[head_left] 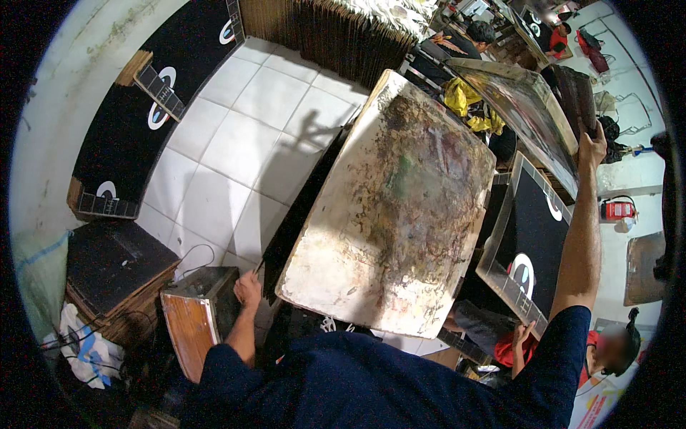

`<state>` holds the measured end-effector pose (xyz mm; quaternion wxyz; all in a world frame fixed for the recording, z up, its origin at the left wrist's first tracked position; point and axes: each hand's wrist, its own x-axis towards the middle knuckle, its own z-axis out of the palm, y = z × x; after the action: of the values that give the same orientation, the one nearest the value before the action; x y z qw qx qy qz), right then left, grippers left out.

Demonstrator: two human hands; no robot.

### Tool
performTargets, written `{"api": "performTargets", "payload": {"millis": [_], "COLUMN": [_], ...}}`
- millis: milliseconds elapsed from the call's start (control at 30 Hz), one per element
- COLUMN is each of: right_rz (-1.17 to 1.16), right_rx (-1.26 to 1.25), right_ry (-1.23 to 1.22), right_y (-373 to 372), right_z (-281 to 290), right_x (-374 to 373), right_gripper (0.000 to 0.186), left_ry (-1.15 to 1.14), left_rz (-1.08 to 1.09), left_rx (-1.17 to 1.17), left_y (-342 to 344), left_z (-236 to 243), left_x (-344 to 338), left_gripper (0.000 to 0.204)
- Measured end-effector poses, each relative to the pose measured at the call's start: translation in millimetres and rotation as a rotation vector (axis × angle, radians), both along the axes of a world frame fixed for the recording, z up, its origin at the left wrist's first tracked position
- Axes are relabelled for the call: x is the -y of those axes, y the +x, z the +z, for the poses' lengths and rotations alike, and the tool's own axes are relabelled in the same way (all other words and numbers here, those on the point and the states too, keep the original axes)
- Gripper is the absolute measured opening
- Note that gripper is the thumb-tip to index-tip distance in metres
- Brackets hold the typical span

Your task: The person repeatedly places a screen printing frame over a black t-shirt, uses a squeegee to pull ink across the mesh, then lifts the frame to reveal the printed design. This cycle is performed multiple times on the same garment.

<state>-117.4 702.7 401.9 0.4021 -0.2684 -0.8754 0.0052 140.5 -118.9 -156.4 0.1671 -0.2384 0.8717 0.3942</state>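
Note:
My left hand (248, 289) is closed beside the near left corner of a stained, pale board (321, 264). A thin dark end shows at its fingertips, too small to name. Raised out to the right, my right hand (592, 146) is wrapped round the lower end of a long dark brown slab (576, 96). Close to that hand a framed panel (511, 107) with a pale rim and a smeared surface stands tilted. The board in front of me is crusted with brown, grey and greenish paint-like stains.
Black panels with white-and-blue eye shapes lie at left (118, 129) and right (518, 250). A co-worker's hand (525, 332) touches the right one. A wooden box (189, 325) and stacked dark boards (118, 261) stand at left. Yellow plastic (461, 96) lies beyond the board.

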Motion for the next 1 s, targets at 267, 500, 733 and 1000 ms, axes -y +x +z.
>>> {"api": "performTargets", "payload": {"millis": [267, 500, 733, 1000], "right_rz": [-0.058, 0.102, -0.019, 0.036], "right_rx": [0.054, 0.042, 0.083, 0.096], "right_ry": [0.083, -0.041, -0.001, 0.032], "right_y": [-1.9, 4.6, 5.7, 5.6], "right_z": [3.1, -5.0, -9.1, -6.1], "right_x": [37.2, 63.5, 84.6, 94.2], "right_gripper": [0.055, 0.053, 0.054, 0.054], "left_ry": [0.062, 0.004, -0.063, 0.107], "left_rz": [-0.062, -0.196, -0.390, -0.936], "left_rx": [-0.804, -1.102, -1.445, -1.502], "left_y": [-175.7, -223.0, -130.2, 49.5], "left_z": [196.2, 323.7, 408.9, 372.4], "left_x": [-78.0, -132.3, -166.0, -305.5], "left_gripper": [0.019, 0.011, 0.018, 0.037]}}
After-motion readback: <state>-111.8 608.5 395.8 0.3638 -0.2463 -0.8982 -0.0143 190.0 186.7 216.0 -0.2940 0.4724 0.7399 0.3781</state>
